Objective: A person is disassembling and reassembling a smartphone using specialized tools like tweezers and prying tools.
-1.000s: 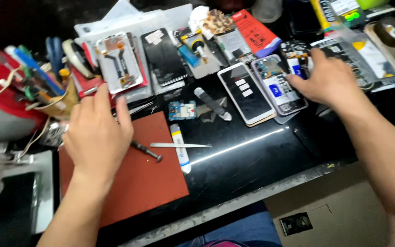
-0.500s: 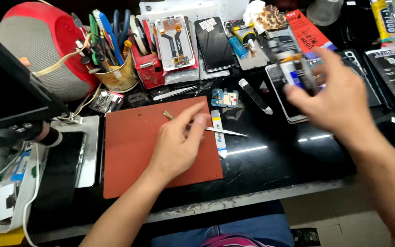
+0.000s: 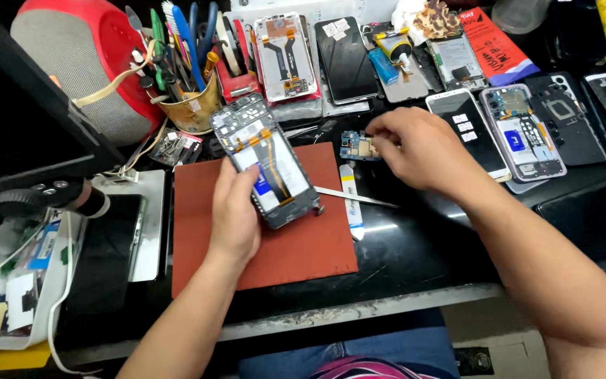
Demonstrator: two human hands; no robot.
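While my left hand (image 3: pixel 236 210) grips the opened phone (image 3: pixel 269 168) from below, its fingers wrapped round the lower edge, I log what lies before me.

Item: phone, back cover off, innards facing up, tilted above the red mat (image 3: pixel 268 245); held so, I judge, to keep the boards and ribbon in plain sight.

Item: right hand (image 3: pixel 422 147), fingers curled together and pinching at a small circuit board (image 3: pixel 358 146) just beyond the mat's far edge; whether the board is lifted off the surface I cannot tell.

Item: tweezers (image 3: pixel 355 198) and a white pry tool (image 3: pixel 351 203), lying crossed at the mat's right edge, near both hands, likely for quick reach.

Item: tool cup (image 3: pixel 191 105), brushes and drivers upright, behind the mat.

Item: more stripped phones (image 3: pixel 520 130) laid flat in a row at the back of the black surface (image 3: pixel 415 260), well apart from the one in hand.
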